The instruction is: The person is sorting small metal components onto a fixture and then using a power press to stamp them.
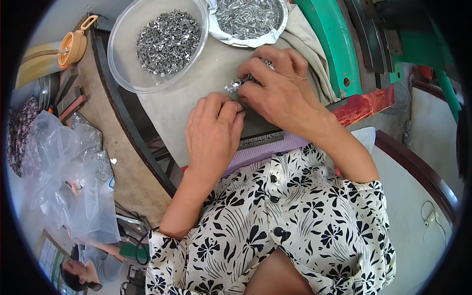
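Observation:
My right hand arches over a small heap of shiny metal pieces on the grey-beige cloth, its fingers curled down among them. The palm hides part of the heap. Beside it, nearer to me and to the left, my left hand rests with fingers bent and the thumb drawn against the index finger. Whatever sits between those fingertips is too small or hidden to make out. Close to my body, a dark strip packed with a row of grey metal parts lies at the cloth's near edge.
A clear plastic bowl with small metal clips stands far left; beside it is a white-lined metal bowl of thin metal pins. Green machinery borders the right. Plastic bags lie on the left bench. Another person sits lower left.

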{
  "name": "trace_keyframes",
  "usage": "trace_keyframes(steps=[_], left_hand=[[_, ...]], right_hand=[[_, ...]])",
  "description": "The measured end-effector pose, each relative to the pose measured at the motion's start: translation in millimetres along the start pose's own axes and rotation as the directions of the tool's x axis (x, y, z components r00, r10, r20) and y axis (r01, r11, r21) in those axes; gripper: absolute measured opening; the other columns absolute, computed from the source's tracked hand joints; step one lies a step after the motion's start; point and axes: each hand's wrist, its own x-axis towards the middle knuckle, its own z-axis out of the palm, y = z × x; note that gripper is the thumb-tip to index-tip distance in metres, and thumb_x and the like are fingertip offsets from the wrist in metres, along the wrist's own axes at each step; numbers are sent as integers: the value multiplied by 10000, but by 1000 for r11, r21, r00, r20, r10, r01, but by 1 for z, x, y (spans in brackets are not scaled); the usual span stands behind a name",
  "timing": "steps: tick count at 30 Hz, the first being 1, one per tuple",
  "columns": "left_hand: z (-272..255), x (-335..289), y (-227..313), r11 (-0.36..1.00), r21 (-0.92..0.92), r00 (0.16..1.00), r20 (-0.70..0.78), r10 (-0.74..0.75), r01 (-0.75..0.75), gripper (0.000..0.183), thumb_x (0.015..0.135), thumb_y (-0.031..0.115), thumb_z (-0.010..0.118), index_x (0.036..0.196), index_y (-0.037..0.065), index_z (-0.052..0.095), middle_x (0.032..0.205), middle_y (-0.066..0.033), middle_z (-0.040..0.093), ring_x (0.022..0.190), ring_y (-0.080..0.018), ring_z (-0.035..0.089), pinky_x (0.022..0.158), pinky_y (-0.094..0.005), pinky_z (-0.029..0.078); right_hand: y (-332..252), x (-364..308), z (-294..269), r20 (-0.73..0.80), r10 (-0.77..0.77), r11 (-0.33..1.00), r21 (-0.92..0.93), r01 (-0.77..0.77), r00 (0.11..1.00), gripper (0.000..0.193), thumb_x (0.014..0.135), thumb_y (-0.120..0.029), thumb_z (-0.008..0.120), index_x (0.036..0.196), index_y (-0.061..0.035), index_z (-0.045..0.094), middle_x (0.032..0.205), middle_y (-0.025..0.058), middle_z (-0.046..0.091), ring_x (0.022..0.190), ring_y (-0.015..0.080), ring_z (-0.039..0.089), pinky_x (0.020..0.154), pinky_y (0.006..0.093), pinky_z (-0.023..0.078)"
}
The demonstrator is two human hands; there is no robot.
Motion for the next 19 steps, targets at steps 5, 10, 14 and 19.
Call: trace_keyframes(steps=[5,10,14,19], left_hand=[[-4,-7,3,999,-46,999,-41,13,-15,162,753,38,759,884,46,663,926,-82,606,829,-282,593,708,-382,473],[-4,-22,13,972,-176,987,18,162,-156,198,721,51,783,888,67,678,930,-63,616,805,-270,588,686,-372,446],[7,-25,21,951,-233,975,32,218,-205,207,708,67,792,880,83,678,929,-40,614,806,-252,578,683,-368,422],[25,-18,25,943,-216,961,54,270,-253,161,765,118,749,903,83,674,981,-53,589,919,-233,577,782,-371,438]], right_hand=[[3,-5,-6,13,37,999,37,-38,999,61,755,-170,647,750,-117,676,1066,-9,601,1209,227,483,1025,428,282],[4,-11,-8,28,113,991,69,-114,993,106,691,-148,737,792,-144,706,1115,-44,620,1201,241,481,995,443,294],[5,-14,-6,1,127,986,112,-126,992,75,688,-145,717,752,-114,691,1096,-30,625,1204,238,480,1008,451,277],[11,-32,-20,-10,189,969,166,-184,982,191,644,-168,809,808,-147,714,1180,-50,630,1210,266,474,961,464,304]])
